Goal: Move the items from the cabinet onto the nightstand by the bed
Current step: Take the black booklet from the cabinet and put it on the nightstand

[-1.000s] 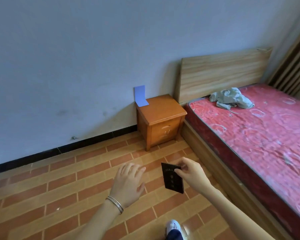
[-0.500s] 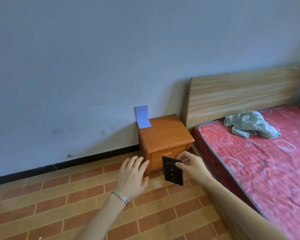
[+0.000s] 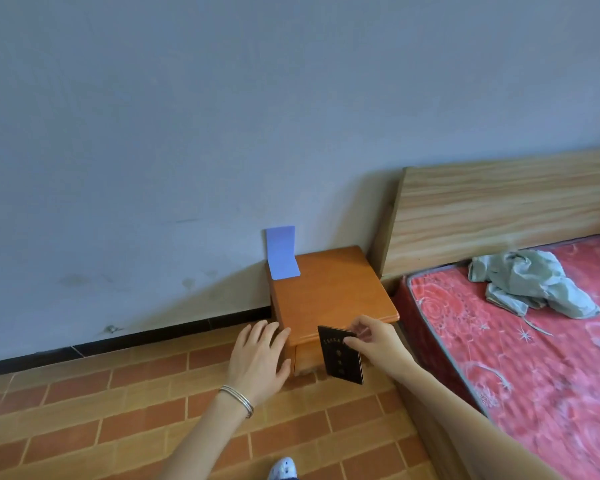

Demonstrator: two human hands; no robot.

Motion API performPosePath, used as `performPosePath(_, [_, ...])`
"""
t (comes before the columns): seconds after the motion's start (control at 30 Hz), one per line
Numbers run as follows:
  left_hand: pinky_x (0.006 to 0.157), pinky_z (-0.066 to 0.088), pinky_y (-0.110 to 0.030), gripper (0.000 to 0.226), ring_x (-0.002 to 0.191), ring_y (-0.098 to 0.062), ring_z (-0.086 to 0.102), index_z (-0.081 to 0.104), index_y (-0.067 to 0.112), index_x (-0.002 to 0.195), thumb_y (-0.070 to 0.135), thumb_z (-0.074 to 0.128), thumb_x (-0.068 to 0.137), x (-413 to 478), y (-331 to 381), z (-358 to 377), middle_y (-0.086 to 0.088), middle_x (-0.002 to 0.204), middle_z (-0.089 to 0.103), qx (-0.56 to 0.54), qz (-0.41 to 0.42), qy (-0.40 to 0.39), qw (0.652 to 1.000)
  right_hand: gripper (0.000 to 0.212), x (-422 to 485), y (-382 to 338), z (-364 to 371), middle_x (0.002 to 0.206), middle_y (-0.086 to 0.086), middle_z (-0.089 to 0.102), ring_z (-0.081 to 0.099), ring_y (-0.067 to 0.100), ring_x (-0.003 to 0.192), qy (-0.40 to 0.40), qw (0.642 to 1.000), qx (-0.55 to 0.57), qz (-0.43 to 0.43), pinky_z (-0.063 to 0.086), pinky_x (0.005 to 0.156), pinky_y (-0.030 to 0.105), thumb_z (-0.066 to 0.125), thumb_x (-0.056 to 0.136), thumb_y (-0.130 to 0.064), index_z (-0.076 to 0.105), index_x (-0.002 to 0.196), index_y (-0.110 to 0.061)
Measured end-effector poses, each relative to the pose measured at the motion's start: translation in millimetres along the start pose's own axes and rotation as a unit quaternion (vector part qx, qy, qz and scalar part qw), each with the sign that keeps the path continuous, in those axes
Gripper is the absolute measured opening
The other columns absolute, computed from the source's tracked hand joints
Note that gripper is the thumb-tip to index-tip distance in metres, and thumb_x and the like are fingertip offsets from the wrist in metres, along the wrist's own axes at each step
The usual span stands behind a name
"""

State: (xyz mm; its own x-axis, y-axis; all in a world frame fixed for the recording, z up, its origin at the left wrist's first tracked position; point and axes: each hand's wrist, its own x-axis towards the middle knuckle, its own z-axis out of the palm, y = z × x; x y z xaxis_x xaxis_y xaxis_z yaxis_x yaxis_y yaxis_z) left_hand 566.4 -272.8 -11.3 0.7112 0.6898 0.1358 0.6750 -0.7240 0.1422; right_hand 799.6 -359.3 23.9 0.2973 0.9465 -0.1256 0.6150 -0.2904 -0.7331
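Presently: dark booklet [image 3: 343, 363], lower centre, pinched by right hand [image 3: 374, 341]; left hand [image 3: 260, 355] empty, fingers spread. To be laid flat on nightstand [image 3: 329, 296], clear of blue card [image 3: 280, 245].

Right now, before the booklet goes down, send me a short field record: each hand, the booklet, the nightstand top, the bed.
right hand: its grip pinches the booklet by the top corner
left hand: open, fingers straight, by the front left corner of the nightstand; contact unclear
booklet: dark, upright, in front of the nightstand's front edge, not yet on top
nightstand top: blue card at the back left corner, bent up against the wall
bed: grey-green cloth crumpled on it near the head end
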Motion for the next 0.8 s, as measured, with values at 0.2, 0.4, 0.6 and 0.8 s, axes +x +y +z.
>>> performPosePath(0.2, [0.089,0.049,-0.041,0.052,0.105,-0.025,0.059,0.067,0.017,0.113,0.043,0.038,0.078,97,-36,4,-0.004,0.111,0.065,-0.009,-0.006,0.010,1.000,0.008,104,-14,-25,0.082,-0.011,0.062,0.057,0.001,0.077,0.011,1.000,-0.009,-0.012,0.043,0.061,0.011,0.067,0.084,-0.020,0.060,0.087,-0.019])
performPosePath(0.4, [0.091,0.048,-0.041,0.051,0.104,-0.025,0.060,0.068,0.019,0.112,0.043,0.039,0.077,152,-57,43,-0.003,0.110,0.066,-0.007,-0.024,-0.022,0.999,0.008,194,14,-24,0.090,-0.006,0.064,0.057,0.002,0.083,-0.032,0.999,-0.012,0.003,0.043,0.064,0.013,0.064,0.087,-0.020,0.060,0.093,-0.018])
performPosePath(0.6, [0.089,0.050,-0.041,0.046,0.104,-0.024,0.061,0.068,0.020,0.110,0.045,0.053,0.075,227,-65,94,-0.003,0.109,0.067,0.003,-0.063,-0.051,0.997,0.009,302,64,-23,0.092,-0.005,0.062,0.057,0.009,0.086,-0.068,0.997,-0.009,0.030,0.040,0.064,0.016,0.060,0.089,-0.018,0.057,0.097,-0.018])
performPosePath(0.8, [0.088,0.049,-0.040,0.052,0.101,-0.022,0.064,0.070,0.022,0.104,0.044,0.080,0.058,308,-73,160,-0.002,0.106,0.069,0.000,-0.104,-0.053,0.993,0.007,415,113,-9,0.093,-0.002,0.061,0.057,0.013,0.086,-0.094,0.994,-0.015,0.043,0.041,0.064,0.023,0.058,0.090,-0.014,0.056,0.096,-0.018])
